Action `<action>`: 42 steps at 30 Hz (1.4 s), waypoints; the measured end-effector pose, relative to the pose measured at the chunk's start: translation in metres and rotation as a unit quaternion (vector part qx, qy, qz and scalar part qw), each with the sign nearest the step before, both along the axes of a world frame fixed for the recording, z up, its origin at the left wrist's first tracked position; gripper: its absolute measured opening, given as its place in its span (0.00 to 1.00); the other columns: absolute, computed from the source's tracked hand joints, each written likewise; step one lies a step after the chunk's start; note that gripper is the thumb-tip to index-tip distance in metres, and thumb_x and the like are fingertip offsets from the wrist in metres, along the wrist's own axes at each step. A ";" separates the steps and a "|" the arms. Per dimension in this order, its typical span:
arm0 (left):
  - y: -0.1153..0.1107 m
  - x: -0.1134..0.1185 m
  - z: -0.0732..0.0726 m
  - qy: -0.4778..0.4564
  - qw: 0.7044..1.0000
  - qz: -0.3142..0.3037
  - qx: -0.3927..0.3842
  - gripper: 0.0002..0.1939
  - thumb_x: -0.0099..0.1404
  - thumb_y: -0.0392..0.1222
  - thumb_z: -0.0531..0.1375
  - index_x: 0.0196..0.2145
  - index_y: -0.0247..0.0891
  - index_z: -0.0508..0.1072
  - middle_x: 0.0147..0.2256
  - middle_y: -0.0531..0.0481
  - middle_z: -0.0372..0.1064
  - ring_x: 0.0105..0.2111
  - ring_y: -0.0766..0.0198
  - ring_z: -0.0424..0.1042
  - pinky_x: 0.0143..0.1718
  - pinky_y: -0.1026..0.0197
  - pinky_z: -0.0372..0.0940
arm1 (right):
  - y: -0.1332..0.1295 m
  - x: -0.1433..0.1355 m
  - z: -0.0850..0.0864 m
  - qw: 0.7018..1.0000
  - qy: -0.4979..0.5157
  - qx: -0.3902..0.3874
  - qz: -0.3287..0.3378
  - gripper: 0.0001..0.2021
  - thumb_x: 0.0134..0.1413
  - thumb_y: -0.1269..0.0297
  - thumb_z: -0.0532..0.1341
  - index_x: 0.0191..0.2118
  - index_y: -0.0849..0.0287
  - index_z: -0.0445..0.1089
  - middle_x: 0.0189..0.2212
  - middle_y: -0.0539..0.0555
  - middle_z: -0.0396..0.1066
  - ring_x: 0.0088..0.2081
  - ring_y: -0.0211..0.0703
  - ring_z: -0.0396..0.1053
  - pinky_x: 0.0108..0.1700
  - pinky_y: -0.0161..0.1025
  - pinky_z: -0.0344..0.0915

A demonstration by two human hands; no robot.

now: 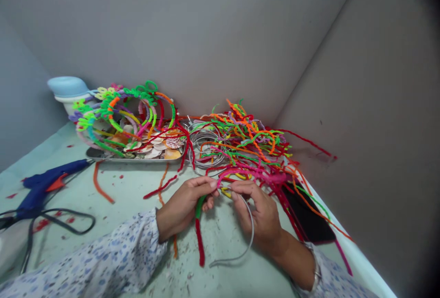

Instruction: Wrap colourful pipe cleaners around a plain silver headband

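Note:
Near the table's middle, my left hand [192, 199] is closed in a pinch on a wire wrapped in fuzzy pipe cleaner. Its green and red wrapped end [199, 243] hangs below my fingers. Right beside it, my right hand [259, 211] is closed, thumb and fingertips at the bare grey wire [252, 224], which curves down toward me to a free end. A pink pipe cleaner [240, 172] runs from my left fingertips in an arc to the right, over my right hand. A bit of yellow pipe cleaner [226, 192] shows between the two hands.
Behind my hands lie a coil of grey wire [206, 146] and a tangled pile of pipe cleaners [254, 137]. Wrapped hoops [127, 110] rest on a metal tray [154, 161] of shells. A blue glue gun [41, 188] with cord lies left, a dark phone [307, 213] right.

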State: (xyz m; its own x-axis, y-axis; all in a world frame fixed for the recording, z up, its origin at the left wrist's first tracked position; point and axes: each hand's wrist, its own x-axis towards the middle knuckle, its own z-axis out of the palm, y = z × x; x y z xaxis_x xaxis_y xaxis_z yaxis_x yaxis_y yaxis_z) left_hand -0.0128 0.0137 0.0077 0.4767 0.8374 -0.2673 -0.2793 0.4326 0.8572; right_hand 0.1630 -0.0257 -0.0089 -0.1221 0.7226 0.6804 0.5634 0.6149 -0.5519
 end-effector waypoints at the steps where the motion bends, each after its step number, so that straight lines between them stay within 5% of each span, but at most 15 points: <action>1: 0.000 0.000 0.000 0.003 1.000 0.004 0.003 0.08 0.57 0.41 0.63 0.29 0.32 0.72 0.26 0.52 0.67 0.19 0.75 0.62 0.19 0.71 0.55 | 0.000 0.000 0.000 1.000 0.001 -0.006 0.000 0.11 0.54 0.75 0.57 0.42 0.55 0.65 0.36 0.55 0.72 0.39 0.44 0.72 0.39 0.41 0.69; 21: -0.001 0.002 -0.001 0.036 0.999 0.027 0.029 0.09 0.54 0.42 0.65 0.30 0.32 0.74 0.20 0.54 0.66 0.18 0.75 0.63 0.17 0.73 0.53 | 0.001 0.000 -0.001 0.999 0.018 -0.037 -0.020 0.08 0.55 0.73 0.56 0.41 0.56 0.66 0.37 0.55 0.72 0.40 0.45 0.71 0.40 0.41 0.69; 42: -0.003 0.001 0.005 0.248 0.946 0.034 0.207 0.09 0.59 0.42 0.59 0.31 0.34 0.75 0.20 0.55 0.66 0.19 0.70 0.63 0.22 0.68 0.57 | 0.004 0.000 -0.002 0.990 -0.010 -0.130 -0.043 0.06 0.59 0.67 0.54 0.37 0.59 0.67 0.31 0.54 0.72 0.34 0.43 0.70 0.37 0.38 0.65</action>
